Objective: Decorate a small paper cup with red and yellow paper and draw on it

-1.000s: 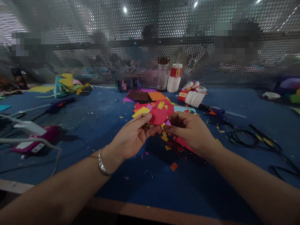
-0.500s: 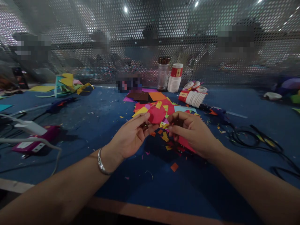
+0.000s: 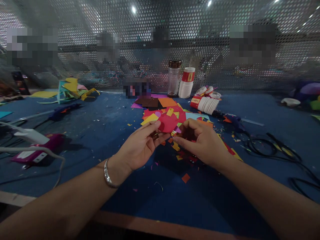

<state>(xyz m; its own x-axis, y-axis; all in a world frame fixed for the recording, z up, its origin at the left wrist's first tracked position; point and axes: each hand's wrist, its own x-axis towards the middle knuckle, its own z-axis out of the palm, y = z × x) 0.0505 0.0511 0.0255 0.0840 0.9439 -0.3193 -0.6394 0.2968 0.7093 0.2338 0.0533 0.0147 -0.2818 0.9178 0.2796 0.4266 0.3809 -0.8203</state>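
Note:
Between thumb and fingers, my left hand [image 3: 140, 143] pinches a round red paper disc [image 3: 168, 122] above the blue table. Just right of the disc is my right hand [image 3: 200, 141], its fingers curled and the thumb reaching toward the disc's lower edge; whether anything sits between its fingertips cannot be made out. Small yellow, orange and red paper scraps [image 3: 185, 178] lie below and between the hands. Behind the disc, coloured sheets are spread out, with an orange sheet [image 3: 167, 102] and a dark brown one [image 3: 148, 102] among them.
A lidded clear bottle [image 3: 173, 80] stands by upright paper cups [image 3: 186, 83]. More cups [image 3: 205, 104] lie sideways near a glue gun [image 3: 233, 120] with a black cable. Another glue gun [image 3: 63, 111] and a magenta power strip [image 3: 37, 150] are at left.
My right hand has moved slightly left, its thumb nearer the disc. Red and yellow paper now shows beside its wrist. My left hand keeps its hold on the disc, almost unmoved.

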